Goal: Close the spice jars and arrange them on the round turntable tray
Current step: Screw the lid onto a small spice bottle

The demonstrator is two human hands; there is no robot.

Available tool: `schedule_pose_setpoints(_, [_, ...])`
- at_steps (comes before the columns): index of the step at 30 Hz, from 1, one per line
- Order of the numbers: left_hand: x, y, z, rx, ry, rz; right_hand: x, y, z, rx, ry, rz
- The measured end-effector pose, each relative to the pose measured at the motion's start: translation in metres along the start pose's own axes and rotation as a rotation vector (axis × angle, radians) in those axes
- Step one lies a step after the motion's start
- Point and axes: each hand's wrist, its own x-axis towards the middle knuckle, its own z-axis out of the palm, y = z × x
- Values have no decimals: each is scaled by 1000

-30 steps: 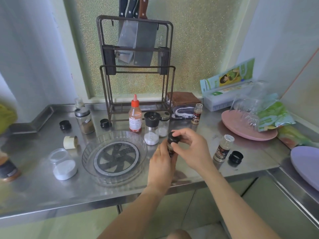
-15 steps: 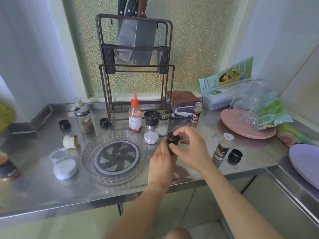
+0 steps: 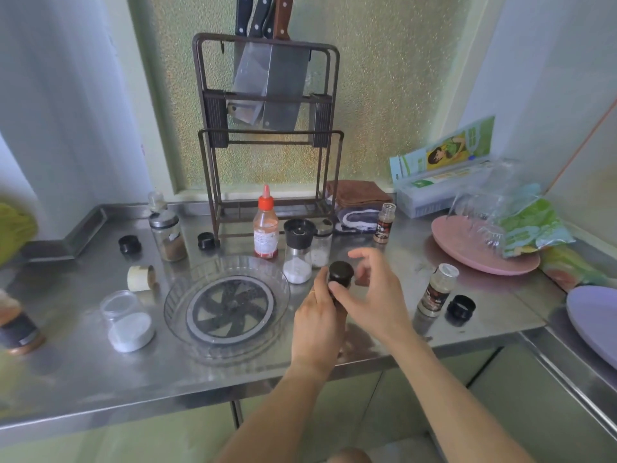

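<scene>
My left hand point(image 3: 319, 315) grips a small spice jar with a black cap point(image 3: 341, 273) just right of the clear round turntable tray point(image 3: 177, 300), which holds nothing. My right hand point(image 3: 375, 292) is beside the cap, thumb touching its lower edge, the other fingers spread off it. An uncapped spice jar point(image 3: 437, 290) stands to the right with a loose black cap point(image 3: 461, 308) next to it. Another uncapped small jar point(image 3: 384, 222) stands at the back. A lidless jar of white powder point(image 3: 127, 322) and its cream lid point(image 3: 141, 278) are left of the tray.
Behind the tray stand a red-capped sauce bottle point(image 3: 265, 225), a black-topped grinder point(image 3: 297, 250), a salt shaker point(image 3: 321, 243) and a brown spice jar point(image 3: 168, 235). Two black caps point(image 3: 129, 243) point(image 3: 205, 240) lie nearby. A knife rack point(image 3: 268, 135) is at the back, a pink plate point(image 3: 480, 252) on the right.
My right hand's fingers have lifted off the black cap and spread apart; before they were wrapped over it, twisting. The jar stays in my left hand.
</scene>
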Motion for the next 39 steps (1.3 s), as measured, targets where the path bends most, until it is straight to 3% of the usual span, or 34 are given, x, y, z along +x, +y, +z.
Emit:
schedule_pose_setpoints(4, [-1, -1, 0, 13, -18, -2, -2, -1, 2, 90, -52, 33])
schedule_pose_setpoints(7, [-3, -2, 4, 80, -38, 102, -1, -2, 2, 75, -22, 44])
schedule_pose_setpoints(10, [-1, 0, 2, 29, -44, 18, -1, -4, 3, 116, -29, 34])
schedule_pose_setpoints(22, [-1, 4, 3, 37, -56, -1, -12, -6, 11, 110, 141, 72])
schedule_pose_setpoints(30, [-5, -1, 0, 23, -45, -102, -20, -8, 13, 117, 2, 78])
schedule_pose_setpoints(34, [-26, 17, -9, -63, 33, -139, -33, -7, -2, 4, 36, 18])
schedule_pose_setpoints(37, [-51, 50, -19, -176, 272, 71, -43, -7, -33, -96, 175, -80])
schedule_pose_setpoints(39, [-54, 75, -11, -212, 247, 297, -48, -1, -60, -159, 314, -106])
